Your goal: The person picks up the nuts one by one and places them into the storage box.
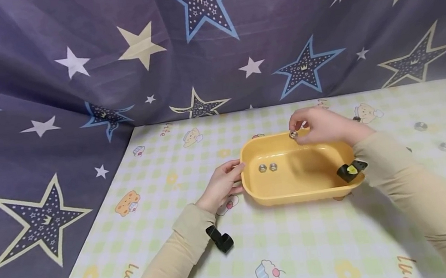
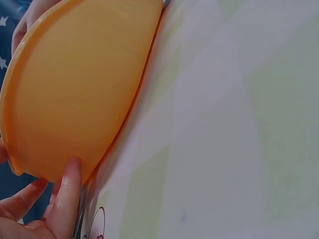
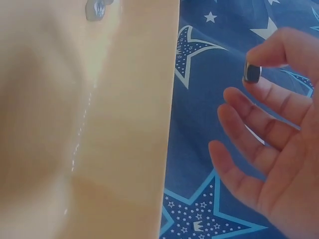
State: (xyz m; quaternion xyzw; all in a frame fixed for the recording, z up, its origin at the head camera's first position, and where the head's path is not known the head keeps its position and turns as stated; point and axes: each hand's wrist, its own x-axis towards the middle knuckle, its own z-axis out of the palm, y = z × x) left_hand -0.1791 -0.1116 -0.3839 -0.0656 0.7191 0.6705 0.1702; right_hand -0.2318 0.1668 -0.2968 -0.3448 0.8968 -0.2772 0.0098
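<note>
A yellow plastic basin (image 1: 297, 197) stands on the checked tablecloth. At its left end my left hand (image 1: 223, 183) holds the wall, thumb near the rim and fingers against the outside; the left wrist view shows fingertips (image 2: 73, 167) touching the basin wall (image 2: 75, 99). Over the far rim, my right hand (image 1: 321, 126) pinches a metal nut (image 1: 293, 135) between thumb and index finger. That nut (image 3: 252, 72) is plain in the right wrist view, the other fingers loosely bent. Two more nuts, a left one (image 1: 262, 168) and a right one (image 1: 273, 167), lie inside the basin.
Right of the basin, a nut (image 1: 420, 126) and another nut (image 1: 445, 146) lie on the tablecloth (image 1: 174, 154). A dark star-patterned curtain (image 1: 213, 56) hangs behind the table and along its left side. Each wrist carries a black camera mount (image 1: 220, 240).
</note>
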